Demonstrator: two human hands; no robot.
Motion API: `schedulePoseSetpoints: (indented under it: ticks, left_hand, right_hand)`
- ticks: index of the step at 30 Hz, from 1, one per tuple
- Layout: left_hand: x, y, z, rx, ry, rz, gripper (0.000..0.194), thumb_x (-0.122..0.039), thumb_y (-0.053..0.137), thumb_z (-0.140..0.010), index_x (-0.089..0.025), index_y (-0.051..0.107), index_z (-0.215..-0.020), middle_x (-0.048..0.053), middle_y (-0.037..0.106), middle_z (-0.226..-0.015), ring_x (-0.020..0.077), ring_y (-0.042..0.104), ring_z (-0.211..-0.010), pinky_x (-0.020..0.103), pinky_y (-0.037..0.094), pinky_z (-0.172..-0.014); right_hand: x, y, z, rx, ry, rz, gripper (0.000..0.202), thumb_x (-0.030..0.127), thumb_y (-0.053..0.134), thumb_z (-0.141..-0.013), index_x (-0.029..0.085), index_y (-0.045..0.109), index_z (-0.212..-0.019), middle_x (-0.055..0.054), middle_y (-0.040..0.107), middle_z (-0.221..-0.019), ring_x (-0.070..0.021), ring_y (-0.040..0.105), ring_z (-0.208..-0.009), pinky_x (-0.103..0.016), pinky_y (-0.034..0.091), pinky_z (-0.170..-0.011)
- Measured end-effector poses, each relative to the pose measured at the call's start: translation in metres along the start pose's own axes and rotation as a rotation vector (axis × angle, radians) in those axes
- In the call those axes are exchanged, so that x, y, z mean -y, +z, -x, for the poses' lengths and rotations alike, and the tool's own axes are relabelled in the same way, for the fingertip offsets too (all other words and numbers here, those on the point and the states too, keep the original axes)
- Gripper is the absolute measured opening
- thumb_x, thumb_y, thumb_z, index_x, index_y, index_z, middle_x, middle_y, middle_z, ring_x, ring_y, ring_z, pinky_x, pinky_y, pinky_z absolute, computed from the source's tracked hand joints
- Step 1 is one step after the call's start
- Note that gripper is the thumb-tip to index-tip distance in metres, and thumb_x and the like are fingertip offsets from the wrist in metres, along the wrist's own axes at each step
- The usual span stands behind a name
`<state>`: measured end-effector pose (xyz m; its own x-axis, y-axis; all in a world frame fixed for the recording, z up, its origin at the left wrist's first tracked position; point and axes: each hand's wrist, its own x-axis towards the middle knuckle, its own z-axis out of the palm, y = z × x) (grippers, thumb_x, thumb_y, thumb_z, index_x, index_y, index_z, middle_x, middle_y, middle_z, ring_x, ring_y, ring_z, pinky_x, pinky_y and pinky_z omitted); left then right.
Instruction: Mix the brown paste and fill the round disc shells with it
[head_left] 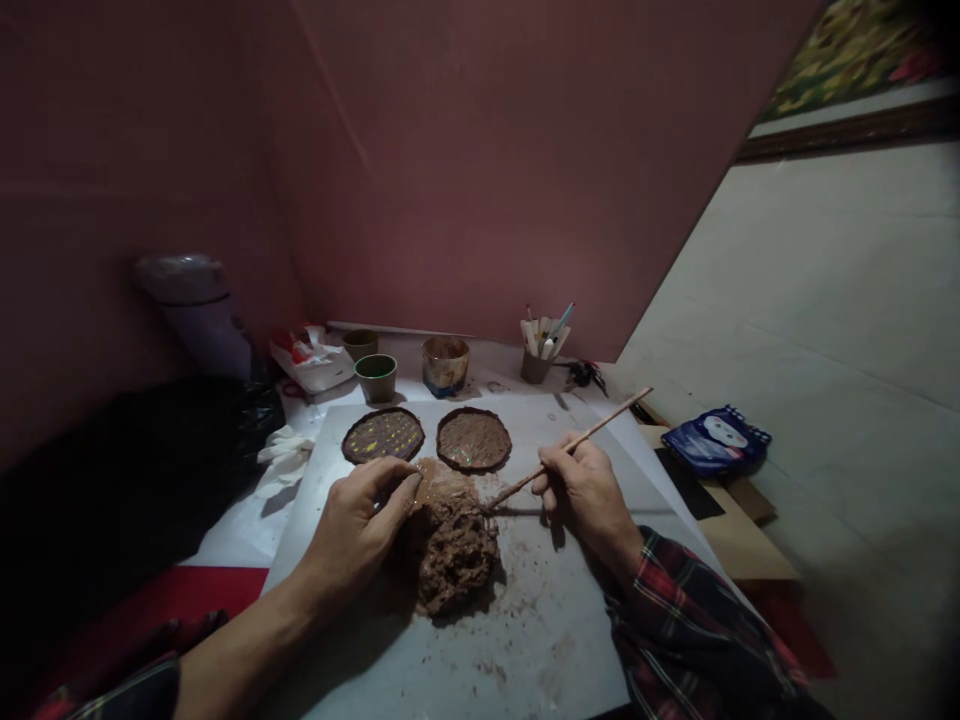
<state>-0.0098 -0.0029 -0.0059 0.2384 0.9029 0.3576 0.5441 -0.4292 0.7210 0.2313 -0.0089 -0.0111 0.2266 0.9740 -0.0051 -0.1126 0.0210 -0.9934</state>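
Note:
A lump of rough brown clay-like material [457, 560] sits on the white board [555, 630], with crumbs around it. My left hand [371, 510] is at the lump's upper left, thumb and forefinger nearly together in a pinch. What lies between those fingertips, if anything, I cannot make out. In my right hand [585, 485] a thin brown stick [615, 408] is held like a pen, slanting down left. Its lower end meets the lump's upper right edge. Behind the lump are two round brown discs with raised rims: one yellow-flecked [382, 436], one plain brown with small glints [474, 440].
At the back stand a green-lined cup [376, 380], a stained tub [445, 368] and a cup of pens [535, 366]. White gloves [285, 458] and a black bag [150, 450] are at left. A blue package [716, 440] rests on cardboard at right.

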Motion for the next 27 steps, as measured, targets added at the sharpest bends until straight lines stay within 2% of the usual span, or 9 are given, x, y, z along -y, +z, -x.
schedulePoseSetpoints:
  ticks: [12,17,20,24,27]
  left_hand:
    - [-0.003,-0.001,0.000,0.013,-0.009,0.009,0.023,-0.032,0.047,-0.087,-0.017,0.061,-0.076,0.000,0.061,-0.071,0.0135,0.055,-0.067,0.024,0.042,-0.065]
    - [-0.002,-0.001,-0.001,0.013,-0.004,0.008,0.022,-0.031,0.048,-0.086,-0.017,0.062,-0.077,0.001,0.062,-0.074,0.0137,0.056,-0.069,0.025,0.042,-0.067]
    - [-0.002,0.000,-0.001,0.016,-0.002,0.013,0.021,-0.030,0.048,-0.086,-0.017,0.062,-0.077,0.000,0.062,-0.073,0.0134,0.056,-0.069,0.025,0.042,-0.068]
    - [-0.001,0.000,0.000,0.010,-0.005,0.018,0.021,-0.030,0.048,-0.086,-0.017,0.062,-0.078,0.000,0.062,-0.072,0.0130,0.055,-0.068,0.024,0.042,-0.068]
    - [-0.001,0.000,0.001,0.015,-0.005,0.020,0.021,-0.030,0.048,-0.086,-0.017,0.062,-0.078,0.000,0.062,-0.073,0.0129,0.055,-0.068,0.024,0.042,-0.067]
  right_hand:
    - [0.005,-0.001,0.006,0.100,0.077,0.023,0.018,0.026,0.056,-0.074,0.022,0.039,-0.070,0.006,0.058,-0.041,-0.0073,0.039,-0.022,-0.015,0.032,-0.021]
    - [0.003,-0.006,0.000,0.018,0.019,-0.009,0.019,0.027,0.056,-0.073,0.022,0.038,-0.067,0.006,0.058,-0.040,-0.0069,0.039,-0.021,-0.013,0.027,-0.020]
    - [0.004,-0.008,-0.003,-0.063,-0.047,-0.038,0.022,0.029,0.056,-0.074,0.022,0.036,-0.067,0.008,0.058,-0.042,-0.0060,0.042,-0.024,-0.013,0.031,-0.023]
    - [0.002,-0.004,-0.002,-0.026,-0.030,-0.030,0.024,0.031,0.060,-0.074,0.022,0.037,-0.070,0.007,0.061,-0.046,-0.0078,0.045,-0.025,-0.015,0.034,-0.023]
    - [0.000,-0.002,0.001,0.024,0.014,-0.008,0.022,0.028,0.059,-0.074,0.022,0.038,-0.070,0.006,0.060,-0.044,-0.0085,0.042,-0.022,-0.016,0.032,-0.020]
